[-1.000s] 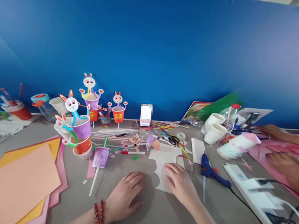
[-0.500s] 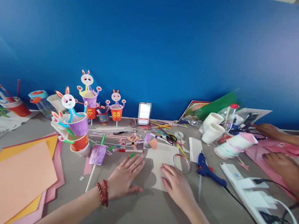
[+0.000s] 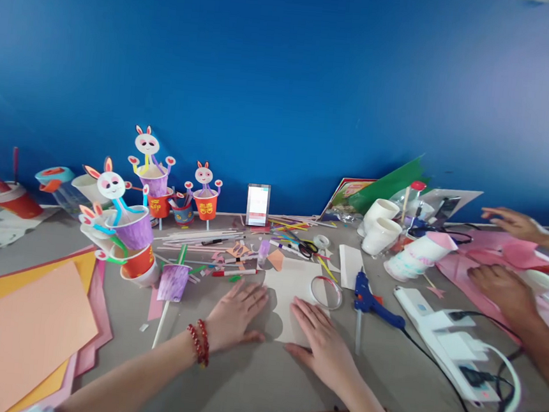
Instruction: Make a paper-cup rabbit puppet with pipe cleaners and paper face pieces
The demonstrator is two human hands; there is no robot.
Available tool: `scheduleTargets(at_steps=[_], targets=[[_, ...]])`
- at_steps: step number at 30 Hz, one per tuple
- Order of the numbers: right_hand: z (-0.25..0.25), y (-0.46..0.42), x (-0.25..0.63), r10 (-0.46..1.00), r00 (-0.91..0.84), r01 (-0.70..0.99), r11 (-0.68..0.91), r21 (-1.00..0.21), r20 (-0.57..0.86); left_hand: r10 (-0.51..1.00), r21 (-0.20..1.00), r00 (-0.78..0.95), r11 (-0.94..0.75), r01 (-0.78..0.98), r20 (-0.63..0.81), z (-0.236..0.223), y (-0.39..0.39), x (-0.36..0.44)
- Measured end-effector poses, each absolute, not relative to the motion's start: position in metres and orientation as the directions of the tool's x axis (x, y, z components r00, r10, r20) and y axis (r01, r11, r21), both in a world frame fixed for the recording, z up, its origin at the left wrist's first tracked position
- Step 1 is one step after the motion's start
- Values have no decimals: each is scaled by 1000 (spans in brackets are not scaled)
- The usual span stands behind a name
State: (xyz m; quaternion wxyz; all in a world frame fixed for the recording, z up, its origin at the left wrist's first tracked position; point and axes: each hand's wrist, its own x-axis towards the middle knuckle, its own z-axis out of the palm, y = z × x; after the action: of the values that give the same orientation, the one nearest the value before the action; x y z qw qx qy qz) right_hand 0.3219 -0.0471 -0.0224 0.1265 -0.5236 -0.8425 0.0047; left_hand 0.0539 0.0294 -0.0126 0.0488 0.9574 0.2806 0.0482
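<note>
A blue wall (image 3: 286, 72) fills the upper half of the frame, and a grey table (image 3: 249, 383) spans the lower half, strewn with craft supplies but bare along its front edge at bottom centre. A stack of coloured paper (image 3: 38, 320) covers the lower left; a white power strip (image 3: 445, 346) slants across the lower right. The white paper sheet (image 3: 292, 275) lies flat just below the frame's centre, its longer axis apparently running away from the person, though foreshortening leaves that uncertain. The right hand (image 3: 321, 341) is nearer, palm down with its fingers over the sheet's lower right part, straight and together, thumb apart, gripping nothing. The left hand (image 3: 236, 312) lies flat beside the sheet's left edge, fingers spread and holding nothing; whether its fingertips touch the paper is unclear. A blue glue gun (image 3: 367, 297) rests right of the sheet, and a tape roll (image 3: 339, 299) overlaps its right edge.
</note>
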Motion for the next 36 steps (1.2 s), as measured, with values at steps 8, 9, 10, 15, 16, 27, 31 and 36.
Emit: scheduleTargets(at_steps=[8,9,10,15,16,27,31,36], targets=[[-3,-38,313,813,-462,824,541,-167,355,556,202,829,-820,535,63,4,29,69],[2,-37,313,793,-477,806,566,-170,379,557,222,827,-817,532,70,4,27,72],[8,-37,314,770,-492,787,593,-170,405,562,240,823,-813,531,82,5,26,76],[53,-42,335,700,-473,740,646,-190,535,556,315,792,-821,476,253,18,34,99],[62,-44,341,703,-459,748,635,-191,543,558,329,774,-822,465,299,22,38,105],[89,-71,388,961,-139,938,205,-278,239,473,276,667,-880,386,576,85,61,113],[67,-86,395,915,54,911,119,-394,401,632,408,416,-757,510,654,91,51,79],[23,-102,387,866,43,903,180,-390,499,673,484,520,-739,468,525,67,28,39]])
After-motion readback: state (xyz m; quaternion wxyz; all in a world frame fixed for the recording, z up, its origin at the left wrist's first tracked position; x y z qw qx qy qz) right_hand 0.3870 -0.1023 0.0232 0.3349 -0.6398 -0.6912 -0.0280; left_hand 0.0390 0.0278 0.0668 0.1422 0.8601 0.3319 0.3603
